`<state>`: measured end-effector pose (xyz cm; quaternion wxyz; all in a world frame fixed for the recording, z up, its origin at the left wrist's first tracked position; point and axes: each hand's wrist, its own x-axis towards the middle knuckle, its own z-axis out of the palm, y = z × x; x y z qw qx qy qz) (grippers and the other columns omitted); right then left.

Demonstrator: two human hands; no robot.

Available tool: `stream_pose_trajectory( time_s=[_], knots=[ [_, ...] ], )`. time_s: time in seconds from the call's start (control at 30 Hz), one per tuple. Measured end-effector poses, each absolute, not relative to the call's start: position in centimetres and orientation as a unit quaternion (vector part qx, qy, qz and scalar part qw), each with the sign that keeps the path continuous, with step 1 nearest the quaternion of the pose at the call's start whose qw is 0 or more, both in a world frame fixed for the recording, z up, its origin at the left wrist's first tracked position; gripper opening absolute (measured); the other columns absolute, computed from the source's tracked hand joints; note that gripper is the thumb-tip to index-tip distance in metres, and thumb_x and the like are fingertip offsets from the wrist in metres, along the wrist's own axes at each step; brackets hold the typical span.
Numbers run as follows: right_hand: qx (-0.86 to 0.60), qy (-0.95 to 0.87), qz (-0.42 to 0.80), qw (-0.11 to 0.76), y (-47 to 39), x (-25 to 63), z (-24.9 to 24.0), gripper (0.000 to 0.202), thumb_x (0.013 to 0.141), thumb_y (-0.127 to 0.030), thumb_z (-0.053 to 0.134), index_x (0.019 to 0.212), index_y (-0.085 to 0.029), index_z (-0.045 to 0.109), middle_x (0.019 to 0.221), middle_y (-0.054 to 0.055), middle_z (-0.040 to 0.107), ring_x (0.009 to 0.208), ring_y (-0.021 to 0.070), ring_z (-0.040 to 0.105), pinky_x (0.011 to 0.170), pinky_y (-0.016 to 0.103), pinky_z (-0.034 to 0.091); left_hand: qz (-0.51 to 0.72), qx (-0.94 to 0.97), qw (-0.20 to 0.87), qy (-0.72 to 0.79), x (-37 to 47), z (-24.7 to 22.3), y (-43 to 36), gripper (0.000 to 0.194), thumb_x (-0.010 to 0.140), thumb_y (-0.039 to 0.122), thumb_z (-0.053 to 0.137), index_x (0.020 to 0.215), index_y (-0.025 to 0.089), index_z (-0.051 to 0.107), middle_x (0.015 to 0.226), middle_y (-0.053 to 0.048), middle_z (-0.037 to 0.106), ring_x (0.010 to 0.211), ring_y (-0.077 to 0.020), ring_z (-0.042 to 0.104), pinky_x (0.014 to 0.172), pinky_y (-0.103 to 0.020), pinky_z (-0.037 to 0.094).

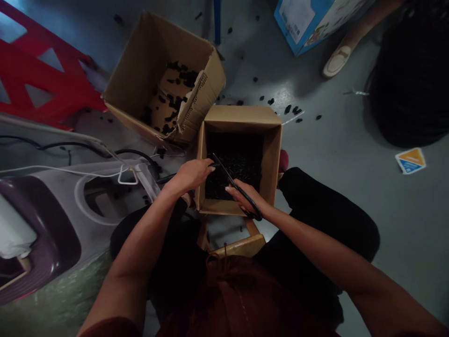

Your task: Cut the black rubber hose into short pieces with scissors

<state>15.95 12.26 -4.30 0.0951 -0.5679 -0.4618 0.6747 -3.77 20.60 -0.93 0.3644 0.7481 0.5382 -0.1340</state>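
Note:
A cardboard box [242,113] stands between my knees, its inside dark with many small black pieces [238,152]. My right hand [245,195] is wrapped round black-handled scissors [224,171], whose blades point up and left over the box. Near the blade tips, above the box's left edge, my left hand [198,173] has its fingers pinched together. Something small and dark seems to be at those fingertips, but it is too small to name.
A larger open box [131,77] with scattered black pieces stands at the upper left. Red plastic frame [42,75] and a grey-purple machine [45,210] are on the left. Black bits dot the floor. A blue box [298,21], a person's foot [337,61] and a black bag [407,93] are upper right.

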Motion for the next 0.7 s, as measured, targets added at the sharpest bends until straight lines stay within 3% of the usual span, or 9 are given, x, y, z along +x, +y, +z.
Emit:
stream_pose_trajectory(
  time_s=[0.1, 0.2, 0.47, 0.7],
  knots=[
    [-0.562, -0.349, 0.743, 0.102, 11.9, 15.7, -4.7, 0.03, 0.084, -0.053, 0.047, 0.083, -0.024, 0.04, 0.06, -0.008, 0.042, 0.043, 0.0067, 0.039, 0.039, 0.017, 0.036, -0.146, 0.743, 0.381, 0.53, -3.4, -0.7, 20.6, 0.034, 0.091, 0.029, 0.038, 0.117, 0.016, 0.057, 0.111, -0.012, 0.067, 0.104, -0.0232, 0.062, 0.09, -0.032, 0.045],
    [-0.556, -0.287, 0.77, 0.124, 11.8, 15.5, -4.6, 0.031, 0.084, -0.053, 0.048, 0.084, -0.023, 0.038, 0.065, -0.008, 0.046, 0.046, 0.0057, 0.042, 0.041, 0.017, 0.041, -0.07, 0.713, 0.406, 0.568, -3.1, -0.2, 20.8, 0.037, 0.09, 0.028, 0.041, 0.123, 0.015, 0.05, 0.115, -0.013, 0.064, 0.105, -0.0228, 0.061, 0.091, -0.035, 0.045],
    [-0.573, -0.323, 0.741, 0.135, 12.8, 15.4, -4.1, 0.021, 0.087, -0.042, 0.046, 0.091, -0.022, 0.042, 0.069, -0.004, 0.051, 0.05, 0.0069, 0.047, 0.045, 0.019, 0.043, 0.059, 0.671, 0.441, 0.594, -2.9, 0.6, 21.4, 0.039, 0.08, 0.017, 0.047, 0.119, 0.013, 0.05, 0.112, -0.007, 0.062, 0.101, -0.0172, 0.057, 0.093, -0.032, 0.043],
    [-0.571, -0.427, 0.641, 0.283, 16.9, 17.5, -3.3, 0.042, 0.071, -0.041, 0.064, 0.101, -0.023, 0.041, 0.083, -0.002, 0.058, 0.069, 0.0128, 0.058, 0.062, 0.028, 0.05, 0.073, 0.702, 0.441, 0.554, -2.8, 0.5, 21.1, 0.035, 0.078, 0.018, 0.052, 0.113, 0.018, 0.059, 0.11, -0.004, 0.061, 0.104, -0.0169, 0.055, 0.097, -0.032, 0.041]
  ],
)
